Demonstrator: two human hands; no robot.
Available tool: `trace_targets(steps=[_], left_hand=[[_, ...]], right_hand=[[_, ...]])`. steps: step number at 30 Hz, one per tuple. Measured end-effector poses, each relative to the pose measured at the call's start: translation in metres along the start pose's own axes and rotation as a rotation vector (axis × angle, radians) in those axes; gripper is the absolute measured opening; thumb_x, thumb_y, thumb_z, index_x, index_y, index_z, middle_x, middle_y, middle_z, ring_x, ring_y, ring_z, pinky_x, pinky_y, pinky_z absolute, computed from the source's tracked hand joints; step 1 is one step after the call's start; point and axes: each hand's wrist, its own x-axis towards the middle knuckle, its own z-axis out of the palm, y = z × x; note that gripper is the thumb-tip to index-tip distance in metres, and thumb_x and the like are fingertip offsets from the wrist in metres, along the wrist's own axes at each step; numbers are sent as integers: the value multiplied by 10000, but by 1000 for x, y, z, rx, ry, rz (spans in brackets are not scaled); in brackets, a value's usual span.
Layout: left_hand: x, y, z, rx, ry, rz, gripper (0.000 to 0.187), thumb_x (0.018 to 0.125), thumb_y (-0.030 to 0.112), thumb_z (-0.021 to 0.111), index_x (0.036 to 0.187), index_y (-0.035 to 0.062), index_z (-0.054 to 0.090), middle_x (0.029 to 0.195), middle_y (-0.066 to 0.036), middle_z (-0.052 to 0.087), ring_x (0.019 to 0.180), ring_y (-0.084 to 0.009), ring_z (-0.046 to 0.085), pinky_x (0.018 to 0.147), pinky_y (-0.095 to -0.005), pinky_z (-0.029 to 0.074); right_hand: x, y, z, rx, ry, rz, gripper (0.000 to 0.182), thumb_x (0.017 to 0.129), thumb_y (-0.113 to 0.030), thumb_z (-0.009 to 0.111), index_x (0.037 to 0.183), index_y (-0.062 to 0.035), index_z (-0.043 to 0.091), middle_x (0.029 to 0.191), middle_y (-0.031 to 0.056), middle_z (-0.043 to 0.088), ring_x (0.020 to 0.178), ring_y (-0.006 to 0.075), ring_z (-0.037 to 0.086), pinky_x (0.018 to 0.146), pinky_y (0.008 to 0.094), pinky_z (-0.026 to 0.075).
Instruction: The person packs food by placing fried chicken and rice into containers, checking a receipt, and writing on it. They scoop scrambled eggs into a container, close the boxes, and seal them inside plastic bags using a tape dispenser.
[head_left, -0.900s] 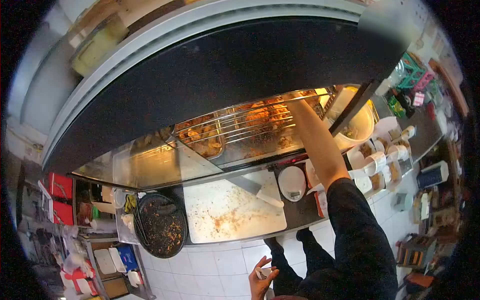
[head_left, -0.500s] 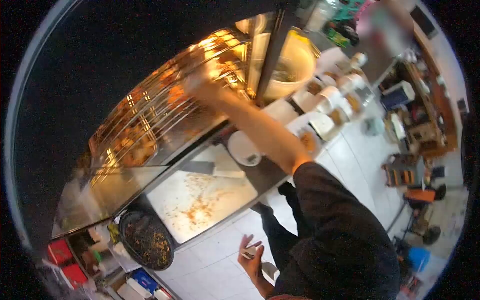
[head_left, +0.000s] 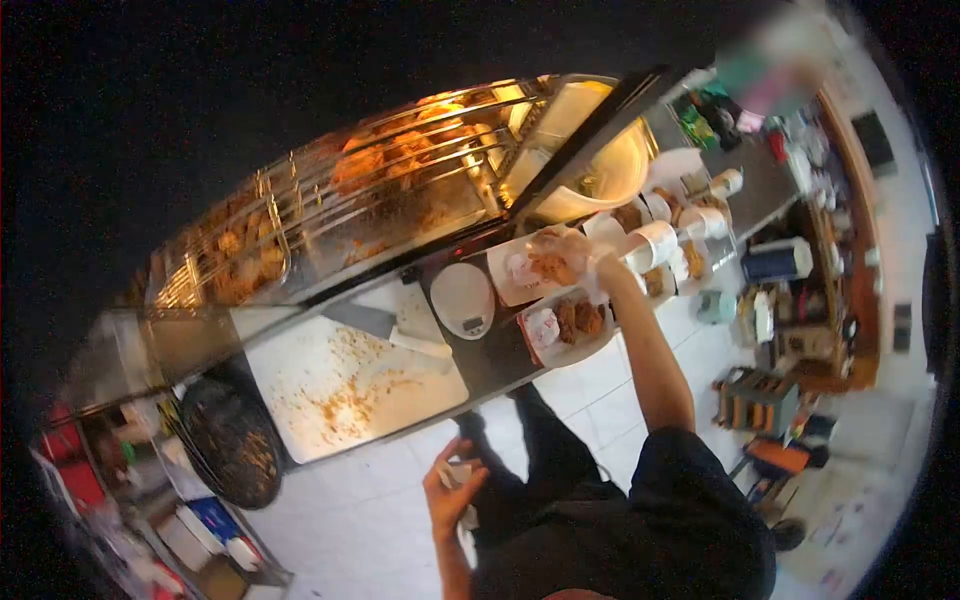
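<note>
My right hand (head_left: 590, 258), in what looks like a clear plastic glove, is closed on a piece of fried chicken (head_left: 548, 265) over a white paper box (head_left: 508, 288). Beside it, a second paper box (head_left: 580, 350) holds fried chicken pieces (head_left: 578, 320) and a small white packet (head_left: 543, 328). Low near my body, my left hand (head_left: 450, 490) has its fingers curled round a small whitish item (head_left: 458, 474) whose kind I cannot make out. A white kitchen scale (head_left: 462, 300) sits left of the boxes.
A lit display case (head_left: 400, 215) with wire racks and fried food runs along the far side. A cleaver (head_left: 385, 328) lies on a crumb-strewn white cutting board (head_left: 290, 400). There is a black basket (head_left: 230, 440) at left, a large tub (head_left: 615, 170) behind, and several filled cups (head_left: 655, 243) at right.
My right hand has come out of the display case, moving right and down to the paper box with the fried chicken. The whole view has shifted. My left hand still grips its whitish item.
</note>
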Motion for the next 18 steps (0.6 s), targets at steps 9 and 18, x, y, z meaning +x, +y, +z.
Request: trace_targets(steps=[9, 18], left_hand=[[64, 11, 26, 25, -4, 104, 642, 720, 31, 818, 1304, -8, 555, 1186, -126, 643, 908, -143, 651, 800, -277, 527], [42, -24, 23, -149, 118, -3, 644, 726, 14, 801, 1318, -8, 547, 1201, -140, 635, 904, -146, 653, 799, -286, 525]], right_hand=[[43, 2, -14, -258, -420, 242, 314, 800, -224, 652, 1059, -51, 684, 1039, 221, 667, 968, 361, 643, 859, 416, 508], [51, 98, 84, -624, -442, -239, 275, 809, -223, 590, 1014, -68, 690, 1063, 158, 656, 936, 280, 625, 914, 356, 472]])
